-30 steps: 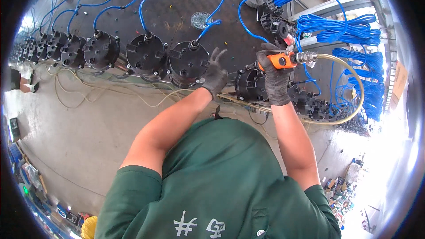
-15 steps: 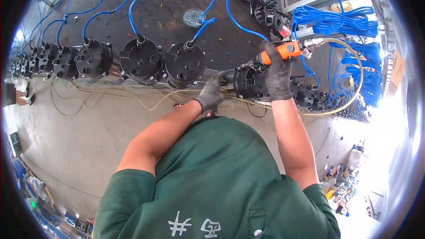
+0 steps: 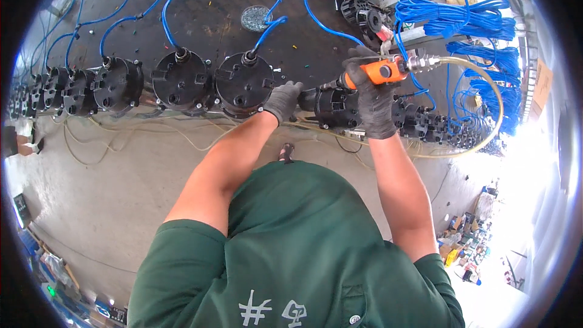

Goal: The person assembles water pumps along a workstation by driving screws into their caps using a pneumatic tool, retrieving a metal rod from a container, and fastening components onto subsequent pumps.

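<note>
Along a low rail by the concrete floor (image 3: 121,206), we work down a row of round black cast housings (image 3: 182,82), each set face-up and fed by its own thin blue hose (image 3: 167,18) so that the screw points show from above. Going left to right, the finished-looking units stand shoulder to shoulder, touching or nearly so. Our left hand (image 3: 282,100), in a grey knit glove, presses flat-fingered against the near edge of the dark housing in hand (image 3: 331,106), steadying it; the fingers are closed against its side rather than wrapped round it. Our right hand (image 3: 373,100), gloved likewise, is clamped round the orange-bodied pneumatic screwdriver (image 3: 379,71), held level with its bit pointing left at that housing. A pale yellow air line (image 3: 486,85) loops away from the tool's tail, clear of the work. Bundles of coiled blue hose (image 3: 461,15) lie to the right.
</note>
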